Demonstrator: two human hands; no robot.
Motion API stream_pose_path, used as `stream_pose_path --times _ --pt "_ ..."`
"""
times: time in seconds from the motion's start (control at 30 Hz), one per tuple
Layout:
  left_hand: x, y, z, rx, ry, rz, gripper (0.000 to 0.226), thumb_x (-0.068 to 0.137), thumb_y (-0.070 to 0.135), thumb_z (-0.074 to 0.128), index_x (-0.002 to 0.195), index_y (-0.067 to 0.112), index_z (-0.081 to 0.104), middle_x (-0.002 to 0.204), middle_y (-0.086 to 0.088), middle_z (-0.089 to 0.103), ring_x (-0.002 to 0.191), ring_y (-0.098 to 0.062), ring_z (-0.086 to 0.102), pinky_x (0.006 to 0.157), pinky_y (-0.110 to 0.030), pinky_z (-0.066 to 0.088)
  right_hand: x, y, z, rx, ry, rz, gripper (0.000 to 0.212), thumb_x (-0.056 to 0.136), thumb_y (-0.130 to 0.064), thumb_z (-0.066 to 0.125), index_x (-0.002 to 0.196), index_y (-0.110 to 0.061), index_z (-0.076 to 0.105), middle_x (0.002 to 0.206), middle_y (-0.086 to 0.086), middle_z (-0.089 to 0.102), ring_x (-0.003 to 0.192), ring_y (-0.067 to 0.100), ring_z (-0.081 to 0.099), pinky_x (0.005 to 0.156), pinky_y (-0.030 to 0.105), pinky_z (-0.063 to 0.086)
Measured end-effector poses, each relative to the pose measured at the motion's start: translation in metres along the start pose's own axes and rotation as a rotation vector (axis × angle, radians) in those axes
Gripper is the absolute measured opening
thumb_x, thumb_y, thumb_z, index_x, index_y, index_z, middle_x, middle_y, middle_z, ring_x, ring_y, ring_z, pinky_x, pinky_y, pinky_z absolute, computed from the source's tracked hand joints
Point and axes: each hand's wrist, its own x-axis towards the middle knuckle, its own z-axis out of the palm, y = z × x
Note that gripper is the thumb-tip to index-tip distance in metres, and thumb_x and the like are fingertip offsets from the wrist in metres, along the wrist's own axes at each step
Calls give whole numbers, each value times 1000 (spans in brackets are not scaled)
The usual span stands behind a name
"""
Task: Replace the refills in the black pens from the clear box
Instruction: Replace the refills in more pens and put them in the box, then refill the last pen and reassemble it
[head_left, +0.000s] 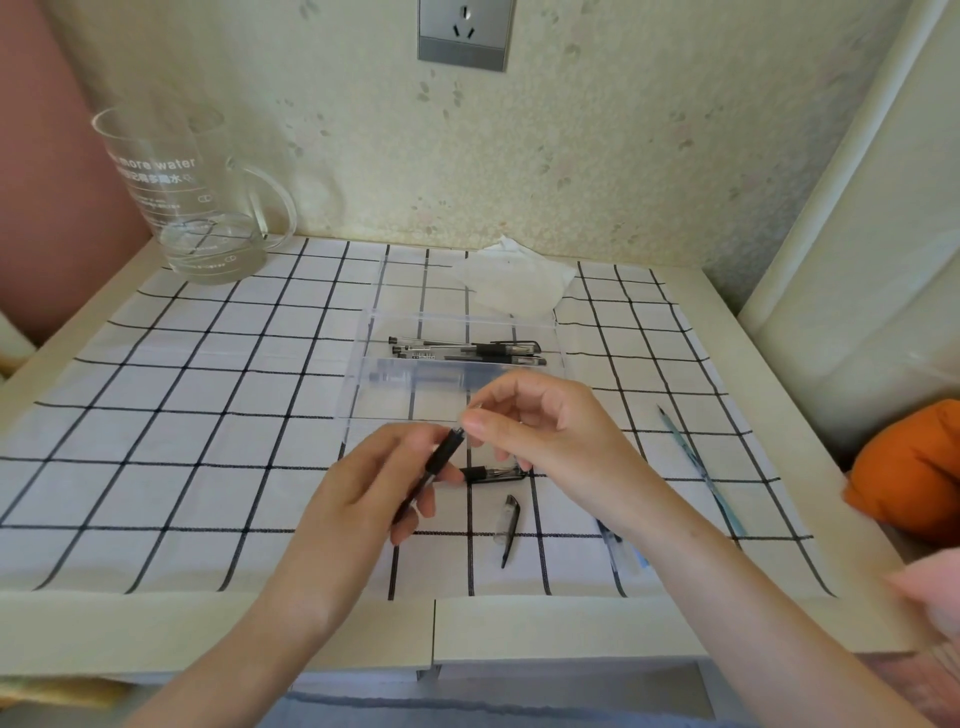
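Pen (442, 453): frame centre, tilted, just in front of the box.
Left hand (358, 493): grips the pen's lower part.
Right hand (545, 426): thumb and forefinger pinch the pen's upper tip.
Box (374, 384): clear, just above the hands, with black pens (483, 352) lying inside.
Cap (510, 525): on the cloth, below the right hand.
Refill (696, 467): right of frame, well apart.
Jug (182, 208): upper left.

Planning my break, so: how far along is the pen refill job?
Early on, it seems. Done: one black pen is apart, its cap and front section lying on the cloth. In hand: the left hand holds the barrel while the right hand pinches at its top end. Left: reassembling it, then probably the pens in the clear box.
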Motion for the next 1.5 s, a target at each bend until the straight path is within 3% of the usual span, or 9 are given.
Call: stream_pose_path --times 0.3,0.5,0.63,0.73,0.87,0.97,1.1,1.4,1.5 --pt "3 -2 -6 52 30 8 22 60 32 73 81 28 68 82 4 69 65 -6 60 54 -18 49 -3 0 1 51 12 53 4 84 -16 68 82 -13 66 70 -4 66 57 -2 56 53 10 40" --pt "0 0 1 3 -42 -65 33 95 26 41 88 20 72 74 3 71 58 -3 52 54 -15 42 -3 0 4 47 30 54 6 84 -15 68 83 -10 65 70 -2 67 57 -2 56 52 9 40" --pt "2 2 -2 13 -8 -34 8 79 14 66 82 21 71 70 7 70 58 0 59 53 -11 46 -4 -1 4 61 45 48 8 84 -16 69 81 -10 64 67 -3 65 56 0 55 52 10 40" --pt "2 2 -3 -20 14 -40 20 68 16 74 86 18 66 80 1 68 56 -10 64 44 -17 45 -4 0 5 23 32 61 10 84 -20 69 82 -11 65 68 -2 66 58 2 55 53 11 41" --pt "-1 3 2 -33 -37 -64 30 78 41 52 92 22 70 77 0 69 51 -6 44 47 -14 37 -3 1 6 51 57 64 9 84 -18 68 80 -11 64 66 -2 66 55 1 56 51 11 40" --pt "1 2 2 -29 -71 -65 35 93 26 40 94 13 72 71 0 70 50 -1 45 48 -11 37 -4 1 5 68 63 73 12 82 -22 69 86 -11 66 68 -5 66 56 1 55 53 14 40" --pt "3 1 2 -35 -84 -51 31 91 24 43 88 12 71 67 1 68 51 -2 47 48 -10 38 -4 4 4 190 -1 104 33 76 -32 68 107 -19 70 72 -9 61 67 15 51 58 22 41" --pt "2 -1 0 -102 -54 -110 18 80 23 58 89 14 72 74 0 73 67 -9 69 56 -16 52 -3 8 7 305 23 172 29 66 -33 74 88 -14 76 62 -8 59 63 14 40 55 17 38" --pt "1 3 0 -107 -56 -113 19 77 23 60 87 12 72 68 0 71 54 -8 63 46 -15 46 -2 9 6 314 45 178 33 65 -32 75 89 -9 74 59 -8 58 63 14 41 55 18 37"
